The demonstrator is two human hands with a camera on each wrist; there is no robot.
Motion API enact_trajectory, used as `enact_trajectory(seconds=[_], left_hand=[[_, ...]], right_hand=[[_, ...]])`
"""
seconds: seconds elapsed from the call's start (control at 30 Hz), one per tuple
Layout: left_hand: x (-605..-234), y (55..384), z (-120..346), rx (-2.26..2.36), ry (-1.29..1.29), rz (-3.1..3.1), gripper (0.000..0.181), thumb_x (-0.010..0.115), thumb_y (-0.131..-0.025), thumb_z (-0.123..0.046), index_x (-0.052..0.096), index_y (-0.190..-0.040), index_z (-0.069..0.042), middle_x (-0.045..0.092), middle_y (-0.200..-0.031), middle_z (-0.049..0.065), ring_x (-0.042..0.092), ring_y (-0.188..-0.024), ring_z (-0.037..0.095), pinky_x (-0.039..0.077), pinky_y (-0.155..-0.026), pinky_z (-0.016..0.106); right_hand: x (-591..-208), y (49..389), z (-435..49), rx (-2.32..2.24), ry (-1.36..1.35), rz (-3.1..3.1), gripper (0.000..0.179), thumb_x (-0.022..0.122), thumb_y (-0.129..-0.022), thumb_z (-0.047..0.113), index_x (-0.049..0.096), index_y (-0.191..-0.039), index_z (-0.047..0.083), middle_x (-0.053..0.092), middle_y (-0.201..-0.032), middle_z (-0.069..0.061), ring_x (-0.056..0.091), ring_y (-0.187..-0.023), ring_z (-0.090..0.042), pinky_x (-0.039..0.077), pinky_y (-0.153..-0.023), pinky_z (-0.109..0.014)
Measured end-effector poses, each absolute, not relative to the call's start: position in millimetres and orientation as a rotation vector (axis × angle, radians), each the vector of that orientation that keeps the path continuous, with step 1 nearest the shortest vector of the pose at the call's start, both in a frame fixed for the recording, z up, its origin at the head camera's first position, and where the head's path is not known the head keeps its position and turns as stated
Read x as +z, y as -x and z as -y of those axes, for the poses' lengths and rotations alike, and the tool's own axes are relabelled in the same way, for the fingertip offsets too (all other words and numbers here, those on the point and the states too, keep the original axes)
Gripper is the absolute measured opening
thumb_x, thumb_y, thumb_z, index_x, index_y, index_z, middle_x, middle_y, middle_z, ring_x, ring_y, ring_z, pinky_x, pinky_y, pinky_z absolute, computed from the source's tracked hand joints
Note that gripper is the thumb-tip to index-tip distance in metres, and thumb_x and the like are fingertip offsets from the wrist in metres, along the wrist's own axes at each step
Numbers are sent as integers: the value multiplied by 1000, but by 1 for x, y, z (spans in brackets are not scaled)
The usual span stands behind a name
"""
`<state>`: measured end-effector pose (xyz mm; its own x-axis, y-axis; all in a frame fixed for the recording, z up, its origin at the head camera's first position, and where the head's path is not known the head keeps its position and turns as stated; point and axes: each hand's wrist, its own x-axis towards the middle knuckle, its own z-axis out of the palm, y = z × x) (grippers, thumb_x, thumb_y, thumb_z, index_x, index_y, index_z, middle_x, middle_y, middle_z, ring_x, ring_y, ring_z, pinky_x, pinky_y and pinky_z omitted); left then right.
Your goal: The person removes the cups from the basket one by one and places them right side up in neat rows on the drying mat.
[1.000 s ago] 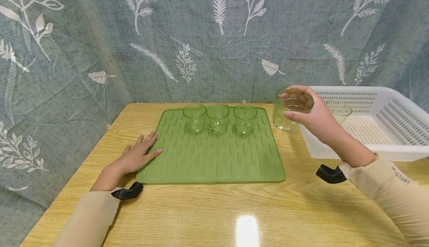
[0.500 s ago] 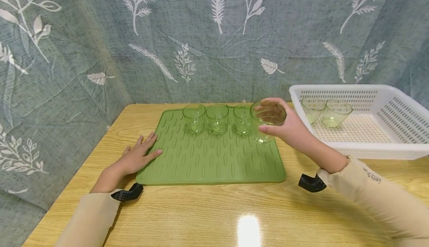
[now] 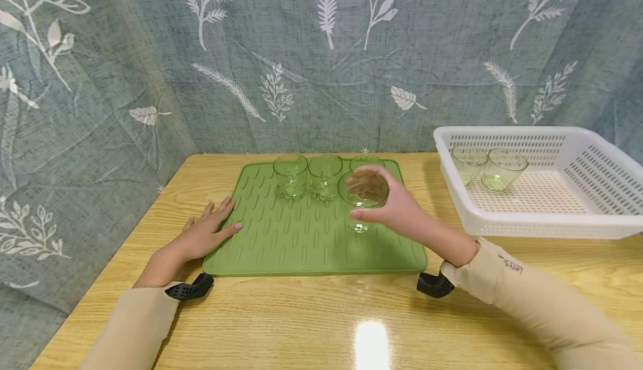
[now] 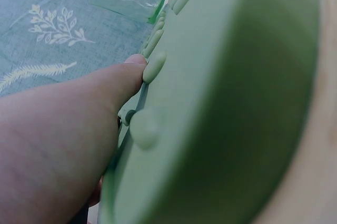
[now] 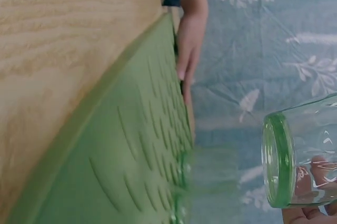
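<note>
My right hand [image 3: 397, 205] grips a clear green-tinted drinking glass [image 3: 348, 198], thumb in front and fingers round the far side. The glass is upright above the right half of the green ridged mat [image 3: 301, 247]; in the right wrist view its thick base [image 5: 281, 166] is clear of the mat. Along the mat's back edge stand three similar glasses: a left one [image 3: 291, 177], a middle one [image 3: 325, 177] and a right one [image 3: 366, 162] partly hidden behind the held glass. My left hand [image 3: 208, 233] rests flat with fingers spread on the mat's left edge.
A white perforated plastic basket [image 3: 547, 222] stands on the wooden table [image 3: 281, 320] at the right. Two more glasses, one at its left wall [image 3: 464, 163] and one beside it [image 3: 504, 172], are inside. A patterned blue-grey curtain [image 3: 311, 102] hangs behind the table.
My right hand has carried the glass leftward from beside the basket to over the mat, lower and nearer the front. The left hand and the standing glasses have stayed in place.
</note>
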<state>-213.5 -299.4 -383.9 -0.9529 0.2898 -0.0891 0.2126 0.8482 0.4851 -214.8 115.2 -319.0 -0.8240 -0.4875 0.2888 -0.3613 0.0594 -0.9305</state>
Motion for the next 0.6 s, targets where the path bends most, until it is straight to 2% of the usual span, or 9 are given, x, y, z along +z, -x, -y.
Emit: enact_trajectory(seconds=[0.1,0.23,0.33,0.47,0.6], left_hand=[[-384,213,299,725,-395,-2864,84,49,-108,-50,15,-163,2,2,-169,24,-7,-150,55,-7,-104,83],[-382,212,298,731,-391,-2862,83,49,-108,-50,15,-163,2,1,-169,24,-8,-150,54,-7,-104,83],[-382,212,298,729,-388,-2866,83,49,-108,-50,15,-163,2,2,-169,23,-8,-150,54,-7,-104,83],[-382,212,299,732,-392,-2860,83,49,-108,-49,15,-163,2,1,-169,24,-8,-150,54,-7,-104,83],[-383,213,298,722,-389,-2860,82,49,-108,-48,14,-163,2,2,-169,24,-8,-150,54,-7,-104,82]], right_hand=[[-326,215,-107,-1896,878,-2152,80,89,-81,21,44,-143,-2,58,-139,-20,58,-125,-32,50,-104,-46],[-331,215,-96,-1909,849,-2050,76,84,-84,5,40,-146,-4,52,-144,-25,53,-131,-38,40,-112,-53],[-334,217,-87,-1889,847,-2030,74,78,-85,-6,38,-147,-5,50,-146,-27,50,-134,-40,38,-114,-50],[-338,220,-77,-1857,831,-2033,74,78,-86,-7,38,-149,-1,49,-148,-24,50,-135,-34,39,-114,-41],[-343,223,-69,-1865,812,-2014,74,78,-87,-6,39,-149,-1,50,-148,-23,50,-135,-33,38,-115,-40]])
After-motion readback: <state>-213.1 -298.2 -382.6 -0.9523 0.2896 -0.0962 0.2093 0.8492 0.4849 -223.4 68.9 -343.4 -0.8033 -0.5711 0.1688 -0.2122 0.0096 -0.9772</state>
